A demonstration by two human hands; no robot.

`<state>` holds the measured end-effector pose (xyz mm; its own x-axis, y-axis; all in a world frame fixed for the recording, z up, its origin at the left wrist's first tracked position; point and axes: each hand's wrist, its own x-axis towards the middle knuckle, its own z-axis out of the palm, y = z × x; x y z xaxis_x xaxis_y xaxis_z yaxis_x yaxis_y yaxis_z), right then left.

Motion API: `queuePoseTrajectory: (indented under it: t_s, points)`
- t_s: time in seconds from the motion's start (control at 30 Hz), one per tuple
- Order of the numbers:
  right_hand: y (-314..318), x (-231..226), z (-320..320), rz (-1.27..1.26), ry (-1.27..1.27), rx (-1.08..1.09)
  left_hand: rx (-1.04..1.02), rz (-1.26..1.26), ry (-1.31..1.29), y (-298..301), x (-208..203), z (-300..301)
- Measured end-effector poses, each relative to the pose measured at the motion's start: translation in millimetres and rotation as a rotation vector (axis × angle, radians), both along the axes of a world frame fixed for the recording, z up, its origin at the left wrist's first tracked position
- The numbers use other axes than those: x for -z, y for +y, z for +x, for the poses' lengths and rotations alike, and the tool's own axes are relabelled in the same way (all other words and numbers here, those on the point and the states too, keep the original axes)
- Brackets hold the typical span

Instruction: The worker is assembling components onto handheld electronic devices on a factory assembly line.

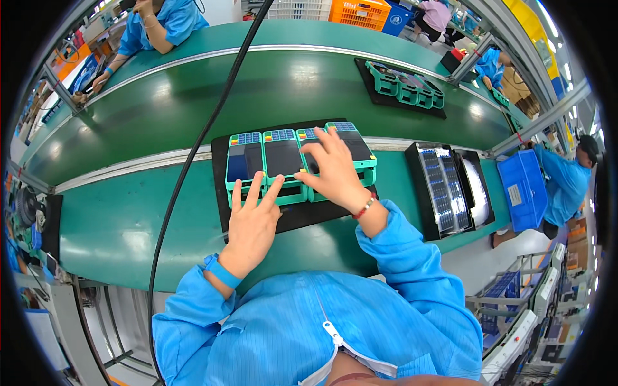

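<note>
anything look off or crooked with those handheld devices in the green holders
Nothing stands out. The four devices sit side by side in their green holders on the black mat, evenly lined up. The left hand and right hand rest flat on them.

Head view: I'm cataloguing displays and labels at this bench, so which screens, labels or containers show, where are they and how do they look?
Four handheld devices: in a green holder on a black mat at centre, dark rectangular screens, coloured keypads above.
Left hand: on the holder's near edge.
Right hand: flat across the right-hand screens.
Blue bin: at right, bearing a white rectangular label.
Orange crate: top, beyond the belt.
</note>
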<state>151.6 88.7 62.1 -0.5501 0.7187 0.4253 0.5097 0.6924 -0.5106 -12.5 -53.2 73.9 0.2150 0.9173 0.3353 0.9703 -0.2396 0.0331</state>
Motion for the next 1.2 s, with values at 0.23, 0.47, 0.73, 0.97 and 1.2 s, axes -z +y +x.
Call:
queuePoseTrajectory:
  t_s: [0.23, 0.47, 0.73, 0.97, 1.2]
  points:
    - [-9.8, -16.6, 1.6, 0.197, -0.069, -0.098, 0.065, -0.167, -0.77, -5.4, -12.5, -6.1]
    - [-41.5, -38.7, 15.3, -0.555, 0.306, -0.482, 0.194, -0.233, -0.942, -1.1, -11.6, 6.7]
    - [-39.0, -37.3, 48.7, 0.148, 0.49, -0.018, 0.081, -0.279, -1.068, 7.5, -1.1, 10.4]
    - [-27.2, 20.9, 46.2, 0.176, 0.337, 0.196, 0.198, 0.051, -0.374, 17.5, -2.6, 50.6]
    - [-23.1, 18.5, 56.7, 0.233, 0.156, 0.304, 0.165, 0.017, -0.187, 29.3, 7.0, 54.2]
